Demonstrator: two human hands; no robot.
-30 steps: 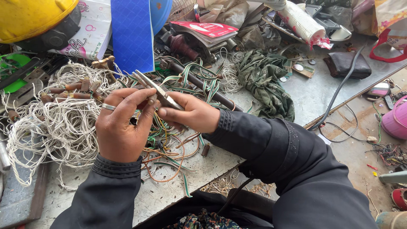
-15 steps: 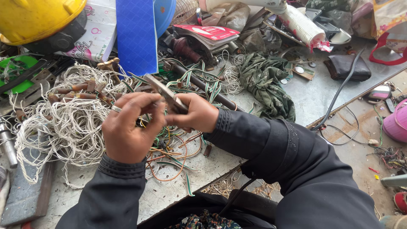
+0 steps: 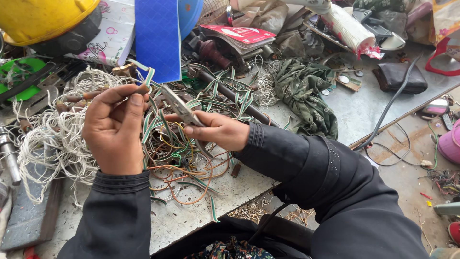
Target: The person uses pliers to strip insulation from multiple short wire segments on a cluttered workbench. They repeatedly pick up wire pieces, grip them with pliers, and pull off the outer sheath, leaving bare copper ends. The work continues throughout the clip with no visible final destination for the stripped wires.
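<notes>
My left hand [image 3: 115,129] pinches a green-and-white striped wire [image 3: 150,76] between thumb and forefinger, and the wire runs up and to the right from the fingers. My right hand [image 3: 218,130] grips the handles of metal pliers [image 3: 178,105], whose jaws point up-left toward the wire, close to my left fingertips. Both hands hover over a tangle of orange, green and striped wires [image 3: 184,160] on the worn grey bench [image 3: 187,216]. Dark sleeves cover both forearms.
A heap of white string [image 3: 52,139] lies at the left. A yellow hard hat [image 3: 43,17], a blue panel [image 3: 157,36], a red booklet [image 3: 239,33], a green cloth [image 3: 306,91] and a dark pouch [image 3: 400,76] crowd the back. The bench edge runs diagonally at right, with floor clutter beyond.
My hands have drawn slightly apart. The left hand now holds the striped wire out to the left, and the pliers sit clear of the left fingers.
</notes>
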